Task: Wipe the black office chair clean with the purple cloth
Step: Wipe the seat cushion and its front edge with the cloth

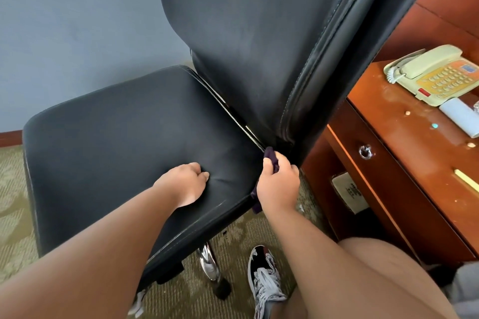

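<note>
Bright even daylight, soft shadows, sharp focus, wide-angle bending at edges

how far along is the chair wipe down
Done: hard to tell, though the seat looks evenly clean. In hand: the right hand grips the purple cloth at the seat's back corner, by the foot of the backrest, while the left hand rests on the seat. Left: the backrest shows faint smudges and a pale speck.

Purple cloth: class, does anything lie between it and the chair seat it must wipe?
Only the person's left hand, resting on the black seat cushion just beside the purple cloth, which the right hand grips at the seat's rear corner by the backrest. Nothing else visible lies on the seat.
</note>
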The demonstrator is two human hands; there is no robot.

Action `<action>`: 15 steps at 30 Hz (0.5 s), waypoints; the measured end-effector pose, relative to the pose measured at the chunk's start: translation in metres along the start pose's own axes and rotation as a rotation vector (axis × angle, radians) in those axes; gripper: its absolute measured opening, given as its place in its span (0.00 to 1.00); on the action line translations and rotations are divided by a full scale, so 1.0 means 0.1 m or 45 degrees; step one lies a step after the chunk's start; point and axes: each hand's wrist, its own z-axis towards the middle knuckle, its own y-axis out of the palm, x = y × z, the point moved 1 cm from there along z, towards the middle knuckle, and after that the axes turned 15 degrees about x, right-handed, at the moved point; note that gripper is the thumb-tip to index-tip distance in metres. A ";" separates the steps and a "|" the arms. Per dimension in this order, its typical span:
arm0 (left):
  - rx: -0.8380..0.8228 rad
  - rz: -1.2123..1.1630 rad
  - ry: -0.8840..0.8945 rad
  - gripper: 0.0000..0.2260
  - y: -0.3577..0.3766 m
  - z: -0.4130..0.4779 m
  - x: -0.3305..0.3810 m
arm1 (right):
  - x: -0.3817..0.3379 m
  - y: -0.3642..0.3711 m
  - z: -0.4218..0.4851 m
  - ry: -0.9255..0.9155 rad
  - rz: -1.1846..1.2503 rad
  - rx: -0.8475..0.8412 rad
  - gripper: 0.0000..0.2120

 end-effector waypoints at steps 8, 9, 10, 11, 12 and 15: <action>-0.030 0.103 -0.008 0.11 -0.01 0.00 0.08 | -0.05 -0.03 -0.25 -0.860 -0.314 -0.355 0.15; -0.030 0.084 -0.009 0.11 -0.01 0.00 0.06 | -0.03 -0.04 -0.22 -0.859 -0.327 -0.316 0.17; -0.030 0.063 -0.014 0.12 -0.01 0.00 0.04 | 0.00 -0.06 -0.17 -0.796 -0.343 -0.246 0.18; -0.030 0.046 -0.020 0.12 -0.01 0.00 0.03 | 0.03 -0.08 -0.12 -0.667 -0.353 -0.160 0.19; -0.030 0.037 -0.026 0.12 -0.02 0.00 0.02 | 0.06 -0.10 -0.07 -0.505 -0.339 -0.087 0.20; -0.036 0.044 -0.030 0.12 -0.02 0.00 0.03 | 0.06 -0.10 -0.02 -0.248 -0.286 -0.054 0.20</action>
